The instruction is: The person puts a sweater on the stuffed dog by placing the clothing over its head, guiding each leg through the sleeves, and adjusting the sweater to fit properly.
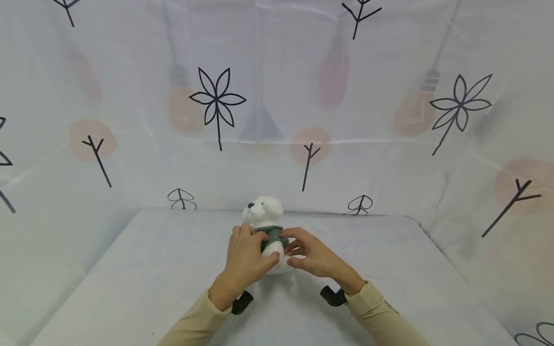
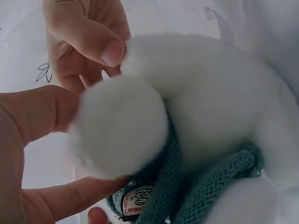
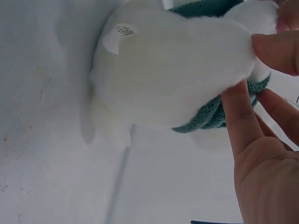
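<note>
A white plush dog (image 1: 265, 210) in a green knitted garment (image 1: 272, 233) sits upright on the white surface, its head turned to the left. My left hand (image 1: 248, 252) holds its near left side; the left wrist view shows thumb and finger around a rounded white limb (image 2: 119, 128). A printed label (image 2: 136, 200) shows beside the garment there. From the other side my right hand (image 1: 318, 254) pinches a white part of the plush, thumb on top and fingers (image 3: 243, 119) beneath, along the garment's edge. A small white tag (image 3: 117, 38) sticks out of its body.
A white tabletop (image 1: 143, 269) extends around the plush. White cloth (image 1: 268, 168) printed with flowers and twigs hangs behind and at both sides. Black wrist mounts (image 1: 332, 295) protrude under the forearms, close over the table.
</note>
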`<state>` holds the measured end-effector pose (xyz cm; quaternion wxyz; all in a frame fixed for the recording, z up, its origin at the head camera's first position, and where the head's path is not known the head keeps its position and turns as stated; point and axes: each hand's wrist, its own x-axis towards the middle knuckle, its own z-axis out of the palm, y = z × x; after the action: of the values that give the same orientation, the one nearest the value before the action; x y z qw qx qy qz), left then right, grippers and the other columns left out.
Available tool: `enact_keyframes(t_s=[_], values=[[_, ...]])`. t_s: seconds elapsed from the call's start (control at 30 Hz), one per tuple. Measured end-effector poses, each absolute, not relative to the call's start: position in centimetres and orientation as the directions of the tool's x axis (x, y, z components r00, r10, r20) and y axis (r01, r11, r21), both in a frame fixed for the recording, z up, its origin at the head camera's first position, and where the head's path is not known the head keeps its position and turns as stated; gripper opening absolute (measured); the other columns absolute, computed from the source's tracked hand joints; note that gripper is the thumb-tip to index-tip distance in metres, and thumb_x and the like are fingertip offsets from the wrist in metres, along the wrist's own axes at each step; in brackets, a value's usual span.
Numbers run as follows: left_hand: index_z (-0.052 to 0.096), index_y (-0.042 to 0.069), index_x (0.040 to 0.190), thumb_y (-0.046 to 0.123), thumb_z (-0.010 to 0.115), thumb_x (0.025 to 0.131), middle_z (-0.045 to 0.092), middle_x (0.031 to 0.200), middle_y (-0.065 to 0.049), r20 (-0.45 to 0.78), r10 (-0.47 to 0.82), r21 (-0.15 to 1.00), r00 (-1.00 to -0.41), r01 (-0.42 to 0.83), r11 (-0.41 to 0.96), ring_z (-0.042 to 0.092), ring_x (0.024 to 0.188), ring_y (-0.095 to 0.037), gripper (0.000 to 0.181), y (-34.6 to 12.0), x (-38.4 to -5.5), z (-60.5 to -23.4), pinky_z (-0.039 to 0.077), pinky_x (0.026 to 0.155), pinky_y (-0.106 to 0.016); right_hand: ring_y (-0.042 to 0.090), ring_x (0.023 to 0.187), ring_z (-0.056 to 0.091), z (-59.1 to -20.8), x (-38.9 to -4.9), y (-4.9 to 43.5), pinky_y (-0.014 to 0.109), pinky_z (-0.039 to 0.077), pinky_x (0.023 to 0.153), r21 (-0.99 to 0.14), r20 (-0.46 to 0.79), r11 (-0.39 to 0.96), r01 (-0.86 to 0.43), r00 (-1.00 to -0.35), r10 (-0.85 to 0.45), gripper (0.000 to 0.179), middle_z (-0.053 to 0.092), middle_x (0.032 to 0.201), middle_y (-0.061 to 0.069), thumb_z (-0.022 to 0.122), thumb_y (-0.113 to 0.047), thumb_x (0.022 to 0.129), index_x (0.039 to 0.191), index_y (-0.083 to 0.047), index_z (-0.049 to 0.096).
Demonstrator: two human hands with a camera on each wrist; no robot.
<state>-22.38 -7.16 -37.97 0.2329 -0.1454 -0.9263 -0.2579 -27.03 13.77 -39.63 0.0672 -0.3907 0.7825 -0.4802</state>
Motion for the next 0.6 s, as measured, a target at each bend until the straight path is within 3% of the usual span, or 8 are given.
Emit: enact_keyframes(t_s=[0.17,0.4,0.53,0.6], values=[[0.070,0.005,0.103,0.027,0.070,0.075,0.056,0.090,-0.006,0.426,0.165,0.456,-0.889,0.369,0.810,0.052,0.080,-0.019,0.036,-7.4,-22.3,-37.7,0.045,0.063,-0.034,0.021,0.100,0.061,-40.0,-27.0,13.4,0.035,0.051,0.086,-0.779,0.310,0.278,-0.562,-0.730,-0.609,0.050,0.050,0.129,0.005,0.069,-0.008,0.087,0.132,-0.013,0.049],[0.065,0.002,0.108,0.016,0.066,0.074,0.064,0.104,-0.010,0.343,0.213,0.493,-0.915,0.368,0.789,0.061,0.092,-0.023,0.037,-8.0,-22.7,-37.4,0.050,0.075,-0.040,0.026,0.104,0.058,-41.0,-27.0,13.0,0.046,0.048,0.089,-0.759,0.315,0.388,-0.523,-0.816,-0.484,0.041,0.055,0.124,0.009,0.067,-0.018,0.090,0.127,-0.009,0.052],[0.063,0.002,0.108,0.021,0.064,0.079,0.065,0.104,-0.008,0.305,0.194,0.544,-0.932,0.338,0.768,0.061,0.090,-0.022,0.034,-8.3,-22.7,-37.1,0.050,0.075,-0.040,0.026,0.114,0.054,-41.4,-27.2,12.6,0.047,0.044,0.096,-0.749,0.330,0.396,-0.532,-0.817,-0.473,0.042,0.056,0.123,0.007,0.070,-0.023,0.088,0.125,-0.010,0.053],[0.062,0.003,0.104,0.029,0.065,0.083,0.065,0.098,-0.007,0.308,0.189,0.561,-0.932,0.339,0.755,0.060,0.084,-0.020,0.034,-8.4,-22.7,-37.1,0.049,0.069,-0.038,0.025,0.117,0.053,-41.4,-27.1,12.4,0.048,0.041,0.099,-0.724,0.353,0.410,-0.555,-0.808,-0.472,0.044,0.056,0.123,0.005,0.071,-0.027,0.087,0.125,-0.011,0.054]])
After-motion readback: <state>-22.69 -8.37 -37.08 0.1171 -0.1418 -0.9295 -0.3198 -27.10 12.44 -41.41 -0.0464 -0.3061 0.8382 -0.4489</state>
